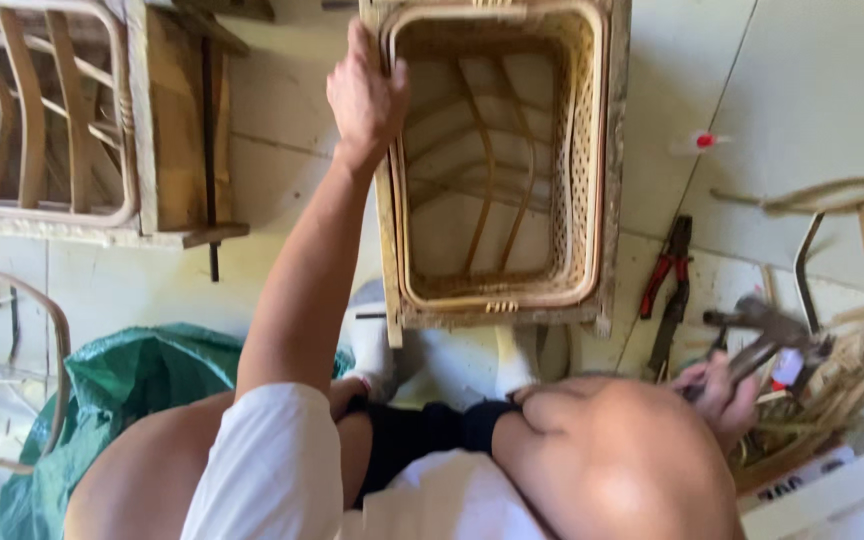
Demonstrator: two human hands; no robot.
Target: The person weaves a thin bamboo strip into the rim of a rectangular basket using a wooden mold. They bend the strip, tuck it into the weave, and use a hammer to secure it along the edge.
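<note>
While the person sits low over the tiled floor [282,110], a rattan frame [500,160] lies flat between the feet, its open side up so the curved inner ribs show. The left hand [365,95] is clamped on the frame's left rim near the far corner, apparently to keep it from sliding. The right hand [722,395], partly hidden behind the knee, is closed around a hammer [764,335] over a heap of cane offcuts [832,390], with red-handled pliers [668,285] lying just beside the frame, within reach.
</note>
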